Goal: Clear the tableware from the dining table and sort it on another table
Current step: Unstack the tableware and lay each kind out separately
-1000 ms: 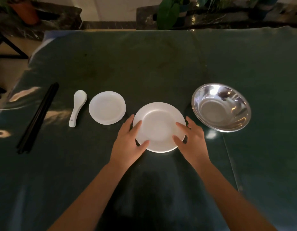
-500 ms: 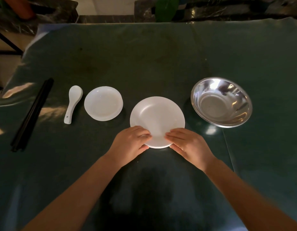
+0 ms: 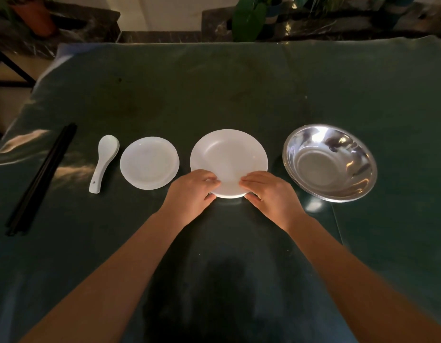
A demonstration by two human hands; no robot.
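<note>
Plate sits mid-table, between bowl and saucer; left hand and right hand both pinch its near rim, fingers curled over the top, thumbs tucked under. Step in hand, likely: picking up or settling the plate. Next move calls for an even 2-handed grip, clear of the bowl. Table: dark green, glossy, glare patches at left. Behind: potted plants, dim room. Chopsticks, then spoon, lie left of the saucer.
</note>
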